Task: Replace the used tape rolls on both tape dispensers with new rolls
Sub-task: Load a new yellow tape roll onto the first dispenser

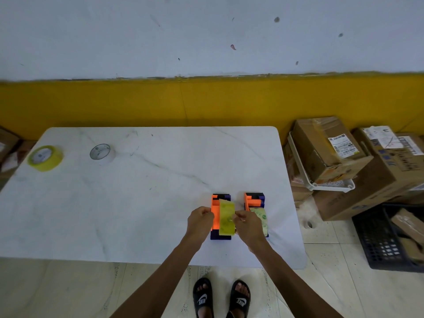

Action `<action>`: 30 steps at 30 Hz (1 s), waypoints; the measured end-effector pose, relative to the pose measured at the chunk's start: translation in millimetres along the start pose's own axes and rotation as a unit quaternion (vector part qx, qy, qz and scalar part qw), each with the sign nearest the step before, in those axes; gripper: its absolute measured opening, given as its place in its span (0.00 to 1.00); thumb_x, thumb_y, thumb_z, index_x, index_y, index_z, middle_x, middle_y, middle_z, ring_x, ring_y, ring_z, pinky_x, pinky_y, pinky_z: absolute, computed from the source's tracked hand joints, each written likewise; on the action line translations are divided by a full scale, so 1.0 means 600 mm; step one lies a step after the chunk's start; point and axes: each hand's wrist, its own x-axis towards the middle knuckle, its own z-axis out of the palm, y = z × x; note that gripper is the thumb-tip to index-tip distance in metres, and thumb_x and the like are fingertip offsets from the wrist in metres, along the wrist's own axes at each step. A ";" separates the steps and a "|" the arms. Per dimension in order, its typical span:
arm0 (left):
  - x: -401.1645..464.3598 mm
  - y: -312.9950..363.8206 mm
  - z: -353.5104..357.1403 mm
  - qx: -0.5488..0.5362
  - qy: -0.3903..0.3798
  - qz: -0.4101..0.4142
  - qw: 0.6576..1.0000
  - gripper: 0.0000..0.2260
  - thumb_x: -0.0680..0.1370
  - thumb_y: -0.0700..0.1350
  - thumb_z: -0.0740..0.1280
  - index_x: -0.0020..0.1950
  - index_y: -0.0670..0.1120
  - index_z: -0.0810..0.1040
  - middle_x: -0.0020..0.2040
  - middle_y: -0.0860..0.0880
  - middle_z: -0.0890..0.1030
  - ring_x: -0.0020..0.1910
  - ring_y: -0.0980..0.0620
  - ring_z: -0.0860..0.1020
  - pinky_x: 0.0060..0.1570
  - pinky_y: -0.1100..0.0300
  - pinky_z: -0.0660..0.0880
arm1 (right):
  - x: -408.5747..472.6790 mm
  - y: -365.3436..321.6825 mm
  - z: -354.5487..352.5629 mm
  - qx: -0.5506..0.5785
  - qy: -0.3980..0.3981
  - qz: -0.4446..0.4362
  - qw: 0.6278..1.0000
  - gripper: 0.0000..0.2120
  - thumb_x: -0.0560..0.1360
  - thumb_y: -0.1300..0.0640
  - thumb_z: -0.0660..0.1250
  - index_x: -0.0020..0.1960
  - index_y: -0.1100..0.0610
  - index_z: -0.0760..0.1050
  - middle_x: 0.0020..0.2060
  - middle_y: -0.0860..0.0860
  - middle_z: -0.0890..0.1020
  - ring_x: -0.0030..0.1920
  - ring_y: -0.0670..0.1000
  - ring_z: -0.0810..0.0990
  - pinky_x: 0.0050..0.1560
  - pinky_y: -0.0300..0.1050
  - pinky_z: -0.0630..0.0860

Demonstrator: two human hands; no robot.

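Your left hand (199, 220) pressed against the left dispenser (216, 216), your right hand (246, 223) pinching its yellow tape roll (226, 218), right dispenser (254, 201) just beside, spare rolls (45, 157) far left on the table (137, 191).

Table (137, 203) stands before wall (206, 42). Two tape dispensers side by side nr front-right of table: left dispenser (215, 210), right dispenser (253, 199), apart w/ small gap. Tape roll (227, 218) sits in left dispenser; second roll (260, 218) in right one. Left hand (199, 222) at left side of left dispenser; right hand (246, 226) btwn the two, partly over right one. Far-left corner: two spare rolls lying flat, outer roll (45, 157) and inner roll (102, 153), well apart from dispensers. Boxes (332, 152) on floor right of table, stacked; crate (378, 239) in front of them. Small roll (308, 223), prob. on floor, just beside table's right edge.
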 end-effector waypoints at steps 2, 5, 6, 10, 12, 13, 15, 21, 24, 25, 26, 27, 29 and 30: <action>-0.001 -0.002 0.007 -0.001 0.006 0.000 1.000 0.10 0.73 0.39 0.59 0.42 0.43 0.80 0.42 0.43 0.81 0.40 0.47 0.77 0.49 0.44 0.80 | -0.002 -0.008 0.008 -0.016 -0.005 -0.012 1.000 0.11 0.77 0.62 0.61 0.43 0.65 0.81 0.37 0.62 0.82 0.38 0.56 0.78 0.47 0.54 0.79; -0.008 0.000 0.012 0.013 0.010 0.006 1.000 0.10 0.74 0.38 0.58 0.42 0.43 0.79 0.39 0.45 0.78 0.38 0.48 0.74 0.40 0.54 0.75 | -0.005 -0.019 0.017 -0.044 -0.022 -0.022 0.999 0.14 0.76 0.64 0.60 0.33 0.64 0.73 0.28 0.58 0.73 0.33 0.54 0.72 0.39 0.49 0.73; -0.008 0.000 0.012 0.018 0.012 0.008 1.000 0.10 0.75 0.38 0.58 0.43 0.43 0.79 0.38 0.47 0.77 0.38 0.49 0.74 0.39 0.55 0.73 | -0.005 -0.021 0.019 -0.051 -0.027 -0.024 0.998 0.14 0.76 0.64 0.60 0.32 0.62 0.72 0.27 0.56 0.71 0.33 0.54 0.71 0.39 0.47 0.70; -0.006 -0.005 0.008 0.019 0.004 0.010 1.000 0.11 0.74 0.37 0.59 0.48 0.44 0.80 0.42 0.48 0.79 0.41 0.49 0.76 0.42 0.55 0.75 | -0.003 -0.022 0.021 -0.069 -0.036 -0.021 0.997 0.13 0.76 0.63 0.60 0.34 0.64 0.75 0.28 0.56 0.72 0.33 0.54 0.71 0.40 0.48 0.72; -0.005 -0.008 0.008 0.022 0.004 0.011 1.000 0.11 0.74 0.37 0.60 0.50 0.45 0.79 0.43 0.48 0.80 0.42 0.49 0.77 0.42 0.56 0.75 | -0.001 -0.019 0.023 -0.073 -0.037 -0.021 0.996 0.13 0.76 0.63 0.60 0.35 0.67 0.76 0.29 0.58 0.72 0.33 0.54 0.71 0.40 0.48 0.72; -0.005 -0.009 0.009 0.022 0.004 0.014 1.000 0.10 0.74 0.36 0.60 0.49 0.45 0.79 0.43 0.48 0.79 0.41 0.50 0.77 0.41 0.56 0.75 | 0.000 -0.018 0.023 -0.074 -0.038 -0.020 0.996 0.13 0.76 0.63 0.60 0.36 0.68 0.76 0.29 0.59 0.73 0.33 0.54 0.72 0.40 0.48 0.72; -0.005 -0.011 0.010 0.028 0.003 0.015 0.999 0.10 0.74 0.37 0.60 0.49 0.46 0.79 0.43 0.48 0.79 0.40 0.51 0.76 0.39 0.58 0.74 | 0.002 -0.015 0.023 -0.075 -0.039 -0.020 0.996 0.13 0.76 0.64 0.60 0.38 0.71 0.76 0.30 0.60 0.74 0.33 0.55 0.72 0.40 0.50 0.74; -0.004 -0.031 0.008 0.064 0.007 0.033 0.997 0.10 0.75 0.40 0.63 0.54 0.44 0.80 0.45 0.48 0.81 0.38 0.55 0.75 0.33 0.64 0.71 | 0.003 -0.014 0.021 -0.102 -0.084 0.001 0.991 0.19 0.77 0.59 0.61 0.28 0.60 0.68 0.25 0.56 0.69 0.32 0.56 0.73 0.38 0.46 0.71; -0.004 -0.043 0.008 0.077 0.006 0.035 0.996 0.10 0.75 0.40 0.63 0.52 0.44 0.82 0.42 0.49 0.80 0.35 0.55 0.75 0.32 0.64 0.71 | 0.008 -0.022 0.016 -0.163 -0.093 -0.020 0.982 0.22 0.78 0.57 0.61 0.27 0.56 0.60 0.24 0.51 0.64 0.27 0.49 0.65 0.32 0.41 0.63; -0.004 -0.046 0.008 0.075 0.004 0.033 0.997 0.09 0.75 0.40 0.63 0.51 0.44 0.82 0.41 0.49 0.80 0.35 0.55 0.74 0.32 0.63 0.70 | 0.012 -0.026 0.014 -0.186 -0.087 -0.031 0.978 0.21 0.78 0.57 0.61 0.27 0.55 0.60 0.25 0.50 0.64 0.27 0.47 0.64 0.30 0.40 0.61; -0.003 -0.047 0.008 0.071 0.002 0.032 0.997 0.09 0.75 0.40 0.62 0.50 0.44 0.82 0.40 0.49 0.79 0.34 0.55 0.74 0.32 0.63 0.70 | 0.018 -0.031 0.011 -0.202 -0.079 -0.041 0.975 0.20 0.77 0.57 0.61 0.28 0.55 0.60 0.25 0.50 0.65 0.27 0.47 0.64 0.29 0.40 0.60; -0.002 -0.049 0.009 0.068 0.000 0.032 0.997 0.09 0.75 0.40 0.62 0.49 0.44 0.81 0.40 0.49 0.79 0.34 0.54 0.73 0.33 0.62 0.70 | 0.024 -0.036 0.009 -0.209 -0.069 -0.053 0.974 0.18 0.77 0.57 0.62 0.29 0.56 0.62 0.26 0.50 0.67 0.27 0.47 0.65 0.29 0.40 0.61; -0.001 -0.050 0.008 0.063 -0.004 0.031 0.998 0.09 0.75 0.41 0.62 0.49 0.44 0.81 0.42 0.48 0.81 0.37 0.53 0.74 0.35 0.61 0.71 | 0.037 -0.048 0.008 -0.212 -0.060 -0.082 0.972 0.12 0.75 0.58 0.62 0.34 0.57 0.67 0.29 0.51 0.70 0.29 0.48 0.68 0.31 0.42 0.65; -0.002 -0.051 0.008 0.059 -0.006 0.030 0.998 0.09 0.75 0.41 0.62 0.49 0.44 0.81 0.44 0.47 0.81 0.38 0.52 0.75 0.36 0.61 0.71 | 0.043 -0.054 0.007 -0.213 -0.065 -0.096 0.970 0.08 0.75 0.58 0.62 0.37 0.58 0.71 0.31 0.51 0.73 0.31 0.48 0.70 0.33 0.43 0.67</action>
